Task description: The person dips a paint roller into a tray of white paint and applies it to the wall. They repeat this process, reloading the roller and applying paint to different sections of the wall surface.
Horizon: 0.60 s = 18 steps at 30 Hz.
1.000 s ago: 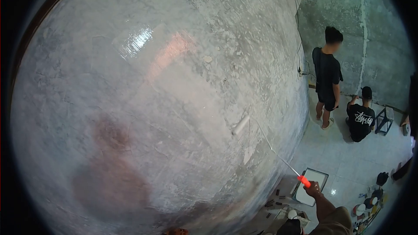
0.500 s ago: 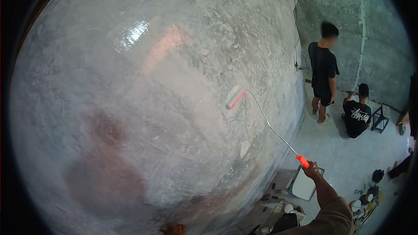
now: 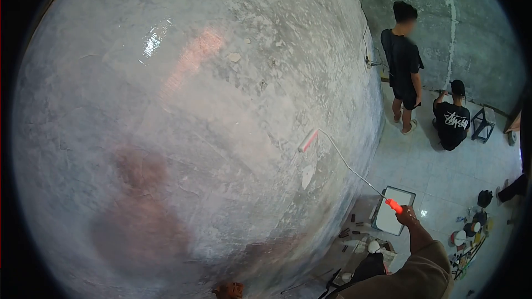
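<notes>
My right hand (image 3: 407, 216) is closed round the bright orange grip of a paint roller (image 3: 308, 140). The long bent wire frame slants up and left from the grip to the pale sleeve with a pink streak, which is at the mottled grey wall (image 3: 233, 105). Below the sleeve is a light patch (image 3: 308, 176) on the wall. In this view the hand overlaps the edge of a dark-rimmed tray (image 3: 382, 218) of white paint on the floor. My left hand does not show; an orange-brown shape (image 3: 229, 289) is cut off at the bottom edge.
One person (image 3: 403, 61) in black stands by the far wall, and another person (image 3: 451, 119) crouches there beside a small stool (image 3: 483, 124). Paint buckets (image 3: 459, 238) and tools lie on the tiled floor at right. A cable (image 3: 363, 16) hangs along the wall's corner.
The roller sleeve has moved down and slightly right along the wall, my right hand with it. The view has shifted too, so the tray and people appear higher.
</notes>
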Tool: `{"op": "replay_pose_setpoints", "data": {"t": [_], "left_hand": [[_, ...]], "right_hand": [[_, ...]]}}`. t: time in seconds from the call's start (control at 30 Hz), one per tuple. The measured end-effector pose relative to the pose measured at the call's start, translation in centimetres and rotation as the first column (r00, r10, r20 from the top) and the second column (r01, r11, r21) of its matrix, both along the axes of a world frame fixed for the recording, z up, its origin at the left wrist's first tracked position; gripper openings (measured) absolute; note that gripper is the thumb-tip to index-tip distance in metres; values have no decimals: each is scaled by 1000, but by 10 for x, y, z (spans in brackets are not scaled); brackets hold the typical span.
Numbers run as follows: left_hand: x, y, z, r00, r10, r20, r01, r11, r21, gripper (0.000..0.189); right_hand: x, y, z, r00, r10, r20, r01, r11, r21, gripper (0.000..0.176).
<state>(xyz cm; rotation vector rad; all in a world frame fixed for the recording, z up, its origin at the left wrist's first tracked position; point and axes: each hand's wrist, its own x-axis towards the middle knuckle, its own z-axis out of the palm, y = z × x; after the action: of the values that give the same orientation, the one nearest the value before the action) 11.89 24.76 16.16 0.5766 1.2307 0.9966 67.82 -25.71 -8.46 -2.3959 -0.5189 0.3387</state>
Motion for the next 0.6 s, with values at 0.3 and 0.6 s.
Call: {"op": "replay_pose_setpoints", "data": {"t": [0.3, 0.6], "left_hand": [[46, -36, 40, 995, 82, 60, -82, 997, 11, 51], [-24, 17, -17, 953, -282, 112, 301, 924, -235, 45]], "right_hand": [[51, 37, 72, 994, -80, -81, 86, 993, 76, 22], [165, 102, 134, 994, -77, 81, 53, 964, 261, 20]]}}
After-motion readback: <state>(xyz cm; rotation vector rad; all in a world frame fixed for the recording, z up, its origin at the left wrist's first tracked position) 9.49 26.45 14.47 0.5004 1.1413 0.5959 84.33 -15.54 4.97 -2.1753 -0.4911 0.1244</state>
